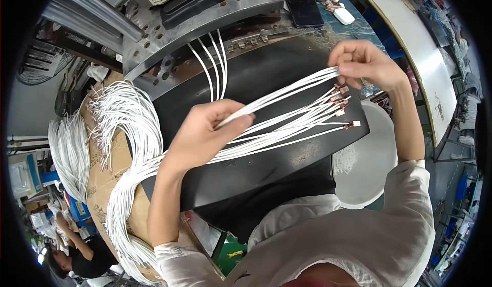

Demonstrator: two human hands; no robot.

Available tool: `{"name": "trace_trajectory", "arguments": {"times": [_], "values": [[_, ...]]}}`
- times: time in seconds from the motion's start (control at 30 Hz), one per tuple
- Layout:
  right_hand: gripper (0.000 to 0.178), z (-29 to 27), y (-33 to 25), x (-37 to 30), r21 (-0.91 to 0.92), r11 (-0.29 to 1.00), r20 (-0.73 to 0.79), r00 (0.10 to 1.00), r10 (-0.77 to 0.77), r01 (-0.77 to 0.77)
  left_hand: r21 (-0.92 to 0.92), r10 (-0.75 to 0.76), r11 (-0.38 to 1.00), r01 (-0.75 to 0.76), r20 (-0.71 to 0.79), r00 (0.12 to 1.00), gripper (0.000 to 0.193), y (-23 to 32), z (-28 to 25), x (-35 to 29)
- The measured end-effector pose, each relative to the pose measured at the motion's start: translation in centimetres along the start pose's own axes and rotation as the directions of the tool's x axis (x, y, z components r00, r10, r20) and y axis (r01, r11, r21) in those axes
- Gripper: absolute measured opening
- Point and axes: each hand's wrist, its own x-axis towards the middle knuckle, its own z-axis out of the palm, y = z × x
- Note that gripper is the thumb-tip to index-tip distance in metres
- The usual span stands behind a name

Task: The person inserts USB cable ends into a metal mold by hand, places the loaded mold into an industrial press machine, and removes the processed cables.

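Observation:
A small bunch of white cables (292, 88) stretches between my two hands above a black work board. My left hand (210, 131) is closed around the bunch, thumb on top. At the bunch's right end my right hand (366, 66) pinches the cable tips, which its fingers hide. Below the bunch, more white cables (277, 139) lie on the board, fanned toward the right, with small red and white connectors (339, 105) at their ends. Several separate white cables (221, 67) run from the metal press fixture (205, 28) down onto the board behind my left hand.
The black board (246, 179) slopes before me. On the left, thick bundles of white cable (136, 108) lie over cardboard (95, 184). A grey round tub (374, 184) stands at right. A black phone (301, 3) and white case (344, 15) lie behind. A person works at lower left.

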Motion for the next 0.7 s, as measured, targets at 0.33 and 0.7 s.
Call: {"name": "trace_trajectory", "arguments": {"times": [0.33, 0.7], "values": [[0.048, 2.1, 0.6, 6.6, -0.119, 0.942, 0.125, 0.946, -0.299, 0.313, -0.573, -0.049, 0.809, 0.131, 0.157, 0.986, 0.024, 1.5, 9.7, 7.5], [0.055, 5.3, -0.5, 11.7, -0.780, 0.597, -0.029, 0.941, -0.338, 0.190, -0.472, -0.160, 0.872, 0.131, -0.022, 0.987, 0.027, -0.1, 4.4, 3.7]]}}
